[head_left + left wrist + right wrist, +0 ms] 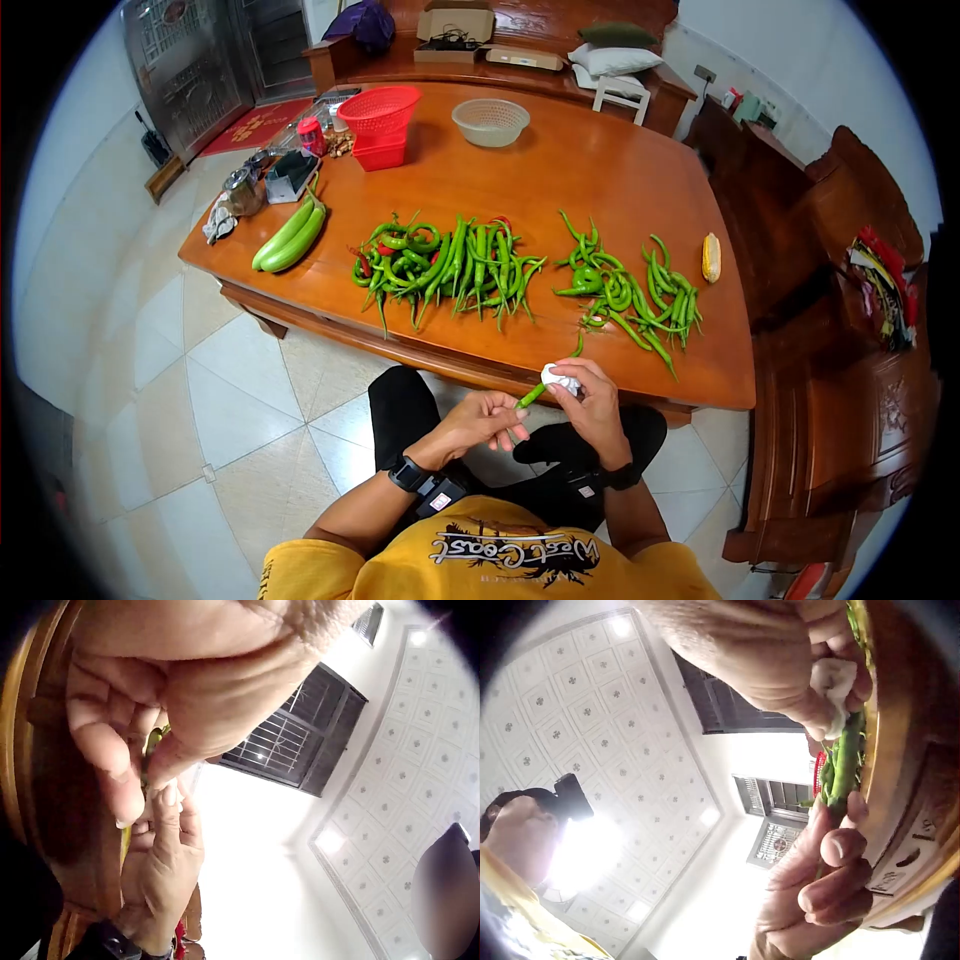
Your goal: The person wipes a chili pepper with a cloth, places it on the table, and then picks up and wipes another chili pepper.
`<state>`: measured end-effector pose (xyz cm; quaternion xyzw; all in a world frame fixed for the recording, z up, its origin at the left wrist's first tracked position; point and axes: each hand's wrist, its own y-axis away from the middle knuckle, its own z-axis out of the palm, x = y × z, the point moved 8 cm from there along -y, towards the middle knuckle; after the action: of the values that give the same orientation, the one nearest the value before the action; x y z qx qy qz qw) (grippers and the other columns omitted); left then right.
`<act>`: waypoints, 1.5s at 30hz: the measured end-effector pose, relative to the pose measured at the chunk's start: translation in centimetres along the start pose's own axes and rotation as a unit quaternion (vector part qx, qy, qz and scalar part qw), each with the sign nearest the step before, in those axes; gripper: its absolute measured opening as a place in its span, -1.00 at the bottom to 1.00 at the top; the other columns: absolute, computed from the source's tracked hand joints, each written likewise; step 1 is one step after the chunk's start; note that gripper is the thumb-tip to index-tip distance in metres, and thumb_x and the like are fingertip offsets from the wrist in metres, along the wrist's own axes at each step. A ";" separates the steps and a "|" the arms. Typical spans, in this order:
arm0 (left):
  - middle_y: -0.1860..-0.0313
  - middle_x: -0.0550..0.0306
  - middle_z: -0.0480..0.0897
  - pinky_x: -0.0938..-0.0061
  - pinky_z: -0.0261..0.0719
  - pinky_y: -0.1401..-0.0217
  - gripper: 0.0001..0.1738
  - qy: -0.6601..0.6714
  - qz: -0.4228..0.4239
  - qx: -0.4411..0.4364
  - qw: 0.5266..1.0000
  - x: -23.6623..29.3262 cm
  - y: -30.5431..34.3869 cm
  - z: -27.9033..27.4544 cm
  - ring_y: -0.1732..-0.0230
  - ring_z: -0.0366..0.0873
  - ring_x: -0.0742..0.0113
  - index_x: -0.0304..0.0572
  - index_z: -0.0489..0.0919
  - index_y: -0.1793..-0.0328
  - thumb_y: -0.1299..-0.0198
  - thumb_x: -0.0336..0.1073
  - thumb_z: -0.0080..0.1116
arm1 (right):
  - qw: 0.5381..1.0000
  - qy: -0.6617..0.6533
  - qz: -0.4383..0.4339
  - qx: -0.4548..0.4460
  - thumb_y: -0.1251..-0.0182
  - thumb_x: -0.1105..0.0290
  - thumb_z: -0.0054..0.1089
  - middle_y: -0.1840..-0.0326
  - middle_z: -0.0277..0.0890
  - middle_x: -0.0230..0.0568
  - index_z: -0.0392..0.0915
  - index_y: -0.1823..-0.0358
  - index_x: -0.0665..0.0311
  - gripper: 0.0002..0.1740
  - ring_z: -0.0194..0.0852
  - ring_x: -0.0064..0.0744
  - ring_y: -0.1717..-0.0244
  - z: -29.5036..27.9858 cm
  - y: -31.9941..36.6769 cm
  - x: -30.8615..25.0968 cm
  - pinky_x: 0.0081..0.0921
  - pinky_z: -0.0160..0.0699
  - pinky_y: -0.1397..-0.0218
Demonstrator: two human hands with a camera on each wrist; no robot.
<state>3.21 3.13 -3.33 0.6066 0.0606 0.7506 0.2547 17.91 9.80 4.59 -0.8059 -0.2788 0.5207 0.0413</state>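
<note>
Between finger and thumb my left hand (478,422) pinches one end of a long green chili pepper (533,394), over my lap by the table's front edge. My right hand (598,410) grips a crumpled white cloth (832,688) against the pepper farther along; its fingers and the cloth hide that stretch. In the right wrist view, the pepper (846,761) runs straight between the two hands. The left wrist view shows only a bit of it behind the left thumb. Ahead lie a big pile of green chilies (460,265) with some red ones, and a smaller pile (620,290) to its right.
On the wooden table (600,160), two light-green eggplants (290,235) lie left and an ear of corn (711,258) lies right. Toward the back stand red baskets (380,125) and a pale colander (490,122). Jars and a red can (311,135) line the left edge.
</note>
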 end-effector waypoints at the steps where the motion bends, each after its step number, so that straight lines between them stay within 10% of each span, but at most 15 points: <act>1: 0.28 0.17 0.74 0.75 0.49 0.48 -0.70 0.000 -0.006 0.002 1.000 0.1 0.0 0.1 0.47 0.62 0.60 -0.22 0.62 0.12 -0.37 -0.10 0.22 | 1.000 0.000 -0.010 0.004 -0.18 0.54 0.38 0.03 0.59 -0.05 0.64 0.10 0.38 -0.75 0.62 -0.14 0.06 -0.2 0.0 -0.1 -0.41 0.58 0.01; 15: 0.52 0.45 0.53 0.73 0.18 0.53 -0.71 -0.081 0.003 0.075 0.994 1.5 0.7 0.1 0.56 0.27 0.71 -0.16 0.75 0.10 -0.30 -0.08 0.32 | 0.993 -0.089 -0.054 -0.049 -0.14 0.55 0.41 0.06 0.60 -0.09 0.65 0.11 0.34 -0.74 0.64 -0.16 0.06 0.3 1.4 -2.0 -0.40 0.59 0.00; 28: 0.56 0.39 0.51 0.73 0.29 0.51 -0.63 -0.045 -0.016 0.026 0.999 1.5 -1.2 0.5 0.57 0.35 0.66 -0.26 0.73 0.00 -0.41 -0.08 0.16 | 0.997 0.044 -0.032 0.059 -0.10 0.61 0.36 0.04 0.57 -0.05 0.62 0.11 0.36 -0.72 0.61 -0.06 0.08 -3.5 -1.6 1.8 -0.36 0.58 0.03; 36: 0.47 0.39 0.55 0.74 0.34 0.44 -0.63 -0.040 -0.009 -0.007 0.999 0.9 -3.0 -0.4 0.47 0.42 0.67 -0.26 0.69 0.02 -0.46 -0.08 0.08 | 0.994 -0.081 -0.024 -0.064 -0.09 0.61 0.40 0.01 0.60 -0.12 0.66 0.12 0.34 -0.72 0.61 -0.22 -0.01 1.3 -1.4 -0.5 -0.45 0.56 -0.06; 45: 0.48 0.40 0.54 0.75 0.33 0.44 -0.62 -0.037 -0.044 -0.017 0.998 1.7 -2.5 -1.1 0.49 0.40 0.68 -0.25 0.70 0.04 -0.46 -0.07 0.07 | 0.994 0.076 -0.008 0.075 -0.10 0.60 0.38 0.04 0.59 -0.04 0.64 0.12 0.35 -0.73 0.61 -0.08 0.02 -2.2 -5.6 3.6 -0.36 0.58 0.00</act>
<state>2.74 6.31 -3.14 0.6266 0.0646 0.7166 0.2995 18.60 16.73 4.67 -0.8355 -0.2411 0.4772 0.1271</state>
